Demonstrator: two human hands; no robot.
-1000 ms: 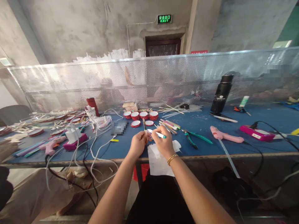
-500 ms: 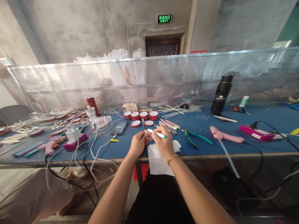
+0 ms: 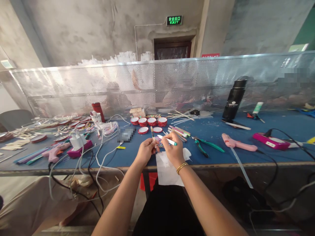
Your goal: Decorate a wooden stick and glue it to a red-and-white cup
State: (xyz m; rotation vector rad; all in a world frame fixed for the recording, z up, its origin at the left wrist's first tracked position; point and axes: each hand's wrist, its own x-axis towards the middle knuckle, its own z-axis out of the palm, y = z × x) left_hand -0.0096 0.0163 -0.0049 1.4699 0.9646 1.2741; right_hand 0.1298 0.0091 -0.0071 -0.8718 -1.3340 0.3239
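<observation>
My left hand [image 3: 146,150] pinches the lower end of a thin wooden stick [image 3: 152,132], which stands up from the fingers with a dark stretch along it. In my right hand [image 3: 174,149] is a white marker [image 3: 169,141] with a teal end, its tip pointing left toward the stick. Whether the tip touches the stick I cannot tell. Small colourful bits [image 3: 159,141] show between the hands, partly hidden by the fingers. Under my right hand a white sheet of paper [image 3: 167,172] hangs over the table edge.
Red-rimmed round discs [image 3: 152,121] stand in stacks behind my hands. Several markers [image 3: 179,131], teal pliers [image 3: 209,145], a pink glue gun [image 3: 237,143] and a black bottle [image 3: 234,100] lie or stand to the right. White cables [image 3: 98,160] tangle at left, near another person's leg [image 3: 36,200].
My right hand and the marker have shifted slightly, and more of the colourful bits shows between the hands. Both hands keep their hold. The whole view has moved a little.
</observation>
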